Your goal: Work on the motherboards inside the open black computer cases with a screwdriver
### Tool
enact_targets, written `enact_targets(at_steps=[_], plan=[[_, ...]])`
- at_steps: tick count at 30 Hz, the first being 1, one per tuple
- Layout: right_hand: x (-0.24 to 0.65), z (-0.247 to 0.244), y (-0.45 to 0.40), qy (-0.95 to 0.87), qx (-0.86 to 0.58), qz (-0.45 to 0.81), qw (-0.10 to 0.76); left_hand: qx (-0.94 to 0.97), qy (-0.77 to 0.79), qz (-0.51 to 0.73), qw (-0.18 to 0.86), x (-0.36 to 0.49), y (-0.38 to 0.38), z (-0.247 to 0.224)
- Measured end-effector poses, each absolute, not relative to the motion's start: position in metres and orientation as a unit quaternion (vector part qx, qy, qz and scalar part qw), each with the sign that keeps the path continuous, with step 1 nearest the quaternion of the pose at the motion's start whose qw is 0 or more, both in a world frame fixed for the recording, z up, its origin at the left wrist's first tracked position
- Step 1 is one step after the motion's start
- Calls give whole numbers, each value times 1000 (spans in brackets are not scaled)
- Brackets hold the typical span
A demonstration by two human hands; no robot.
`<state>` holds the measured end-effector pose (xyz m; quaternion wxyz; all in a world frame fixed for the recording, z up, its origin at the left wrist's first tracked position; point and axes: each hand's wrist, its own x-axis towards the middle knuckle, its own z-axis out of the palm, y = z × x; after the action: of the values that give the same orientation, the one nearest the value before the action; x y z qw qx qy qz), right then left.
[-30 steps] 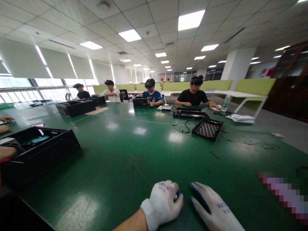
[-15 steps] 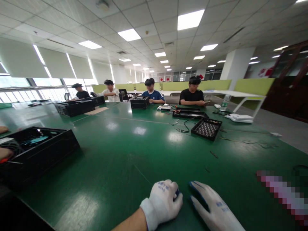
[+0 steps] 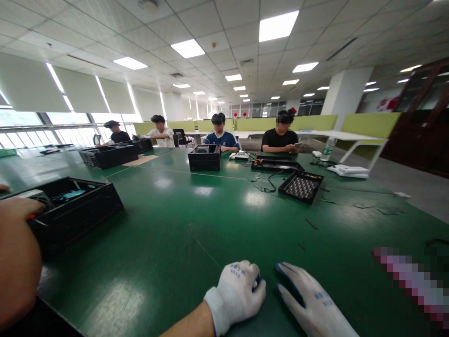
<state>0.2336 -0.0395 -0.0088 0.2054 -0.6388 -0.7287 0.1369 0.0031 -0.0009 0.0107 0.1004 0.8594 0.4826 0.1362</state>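
Note:
My left hand (image 3: 240, 291), in a white glove with blue palm coating, rests on the green table (image 3: 168, 234) with its fingers curled in. A small pale spot shows between thumb and fingers; whether it is a held thing or a fingertip I cannot make out. Just to its right lies my right hand (image 3: 310, 297), gloved the same way. Its thumb and fingers are apart, with nothing between them. The two hands do not touch each other.
At left, a co-worker's bare arm (image 3: 17, 252) reaches to an open black case (image 3: 84, 213). Farther off are another black case (image 3: 205, 159), a shallow black tray (image 3: 302, 186), cables and a bottle (image 3: 329, 149). Several people sit across the table. A blurred-out pinkish object (image 3: 410, 276) lies right.
The co-worker's arm at left has come further into view, and the black case there has shifted right. The middle person's case across the table has turned and come nearer. My hands have stayed still.

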Motion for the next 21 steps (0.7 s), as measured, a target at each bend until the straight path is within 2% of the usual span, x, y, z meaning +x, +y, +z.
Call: enact_targets(at_steps=[13, 18, 21], plan=[[232, -6, -40, -731, -638, 158, 182, 839, 480, 223, 122, -6, 6, 10], [230, 1, -41, -728, -638, 163, 193, 800, 519, 271, 129, -22, 32, 32], [230, 2, -41, -725, -640, 164, 197, 778, 557, 284, 69, -37, 68, 56]])
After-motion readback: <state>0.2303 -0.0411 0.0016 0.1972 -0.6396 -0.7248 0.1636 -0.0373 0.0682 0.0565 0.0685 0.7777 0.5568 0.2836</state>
